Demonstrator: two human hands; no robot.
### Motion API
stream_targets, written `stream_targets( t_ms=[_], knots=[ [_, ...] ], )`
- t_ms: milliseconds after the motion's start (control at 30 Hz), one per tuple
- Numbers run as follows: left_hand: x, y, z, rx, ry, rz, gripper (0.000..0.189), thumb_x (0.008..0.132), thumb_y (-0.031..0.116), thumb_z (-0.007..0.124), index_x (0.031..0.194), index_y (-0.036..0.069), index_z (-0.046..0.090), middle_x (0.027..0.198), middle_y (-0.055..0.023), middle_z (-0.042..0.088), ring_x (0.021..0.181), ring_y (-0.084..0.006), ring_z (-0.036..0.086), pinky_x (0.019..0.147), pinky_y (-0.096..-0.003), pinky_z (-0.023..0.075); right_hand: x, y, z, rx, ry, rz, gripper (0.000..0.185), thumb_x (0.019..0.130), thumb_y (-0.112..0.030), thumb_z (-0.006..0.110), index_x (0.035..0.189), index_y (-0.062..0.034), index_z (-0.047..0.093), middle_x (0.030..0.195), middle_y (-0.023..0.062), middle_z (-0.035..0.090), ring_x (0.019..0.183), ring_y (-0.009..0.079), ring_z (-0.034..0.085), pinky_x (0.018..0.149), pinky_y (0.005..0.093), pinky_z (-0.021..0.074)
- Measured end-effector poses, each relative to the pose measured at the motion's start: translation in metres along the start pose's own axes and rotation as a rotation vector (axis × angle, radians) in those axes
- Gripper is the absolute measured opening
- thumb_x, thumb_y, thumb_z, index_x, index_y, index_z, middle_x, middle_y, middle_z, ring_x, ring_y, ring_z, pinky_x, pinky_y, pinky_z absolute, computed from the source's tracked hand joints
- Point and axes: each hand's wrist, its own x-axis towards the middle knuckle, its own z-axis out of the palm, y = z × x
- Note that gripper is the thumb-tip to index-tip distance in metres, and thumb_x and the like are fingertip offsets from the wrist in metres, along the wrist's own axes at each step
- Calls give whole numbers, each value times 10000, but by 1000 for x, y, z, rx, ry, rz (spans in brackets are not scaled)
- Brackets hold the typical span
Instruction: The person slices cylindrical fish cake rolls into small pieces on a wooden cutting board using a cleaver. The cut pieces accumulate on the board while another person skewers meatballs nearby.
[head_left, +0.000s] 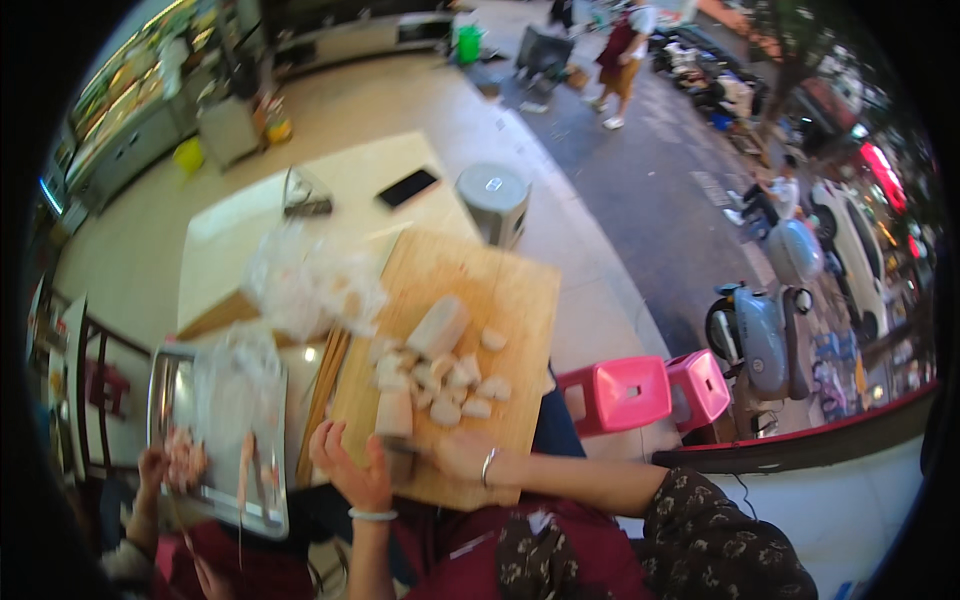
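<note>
In the head view a wooden cutting board (510, 300) lies before me. My right hand (459, 457), blurred, grips a kitchen knife (399, 459) at the board's near part. The blade is by the near end of a short piece of pale root vegetable (394, 414). My left hand (352, 461) is raised at the board's left edge, fingers apart and holding nothing. Several cut chunks (446, 410) are scattered mid-board. Behind them rests a thicker uncut length of the same vegetable (439, 326).
Left of the board are wooden skewers (330, 367) and a steel tray (161, 375) with meat pieces (184, 459). A co-worker's hand (152, 469) touches the meat. Plastic bags (307, 277) and a phone (407, 187) lie farther back. Pink stools (622, 394) stand to the right.
</note>
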Motion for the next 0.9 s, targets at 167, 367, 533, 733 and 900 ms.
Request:
stream_targets(
  t_ms=[167, 367, 533, 733, 900],
  knots=[
    [-61, 9, 8, 116, -341, -137, 492, 835, 245, 769, 1241, 33, 587, 1248, -237, 561, 1126, -439, 552, 925, -497, 463, 8, 14, -20, -12, -50, -16, 428, 1005, -451, 505, 1021, -99, 748, 893, 193, 730, 812, 383, 715, 711, 491, 565],
    [-45, -3, -5, 45, -566, 120, 520, 811, 128, 737, 1289, 49, 548, 1292, -202, 551, 1265, -384, 509, 1084, -532, 365, -13, 9, -19, -80, 211, -32, 359, 988, -402, 585, 966, -79, 740, 840, 202, 713, 780, 400, 688, 686, 499, 538],
    [-59, 0, -16, 12, -405, 63, 553, 773, 133, 767, 1285, 67, 571, 1345, -186, 514, 1295, -369, 472, 1115, -523, 331, -35, 9, -21, -17, 203, -13, 320, 983, -354, 603, 1006, -69, 746, 825, 211, 698, 767, 392, 685, 675, 479, 535],
    [-81, -8, 5, -123, -193, -158, 561, 730, 88, 811, 1231, 30, 564, 1305, -202, 492, 1200, -393, 487, 1028, -454, 435, -72, -6, -22, 104, 316, -59, 320, 985, -359, 603, 977, -66, 732, 755, 187, 688, 712, 382, 686, 610, 478, 539],
    [-85, -11, 8, -139, -165, -170, 584, 705, 88, 825, 1211, 5, 546, 1247, -218, 484, 1186, -397, 487, 1018, -453, 444, -83, -27, -29, 103, 247, -46, 251, 968, -287, 642, 1041, -67, 740, 824, 164, 708, 754, 354, 702, 646, 433, 553]
  ],
)
